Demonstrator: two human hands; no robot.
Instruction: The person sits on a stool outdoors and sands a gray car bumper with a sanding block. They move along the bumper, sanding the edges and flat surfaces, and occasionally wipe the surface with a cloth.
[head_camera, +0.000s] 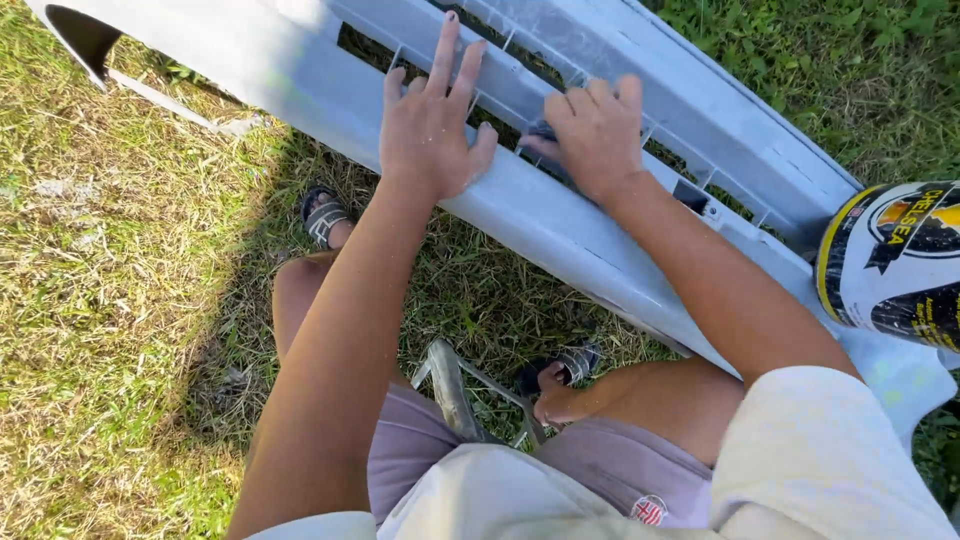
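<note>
Sitting low on the grass, keep the grey car bumper (560, 235) steady: left hand (428, 125) lies flat on it, fingers spread, holding nothing. Just beside, right hand (595, 135) curls around a dark sanding pad (545, 135); rub gently, evenly.

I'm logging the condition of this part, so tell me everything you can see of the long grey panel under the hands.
The grey panel looks like a moulded plastic car bumper, pale grey and dull. It lies slantwise over grass, with long slots divided by thin ribs and a dark opening at its upper-left end. The left hand presses flat on it; the right hand holds a small dark pad against a slot. A round tin sits at its right end.
</note>
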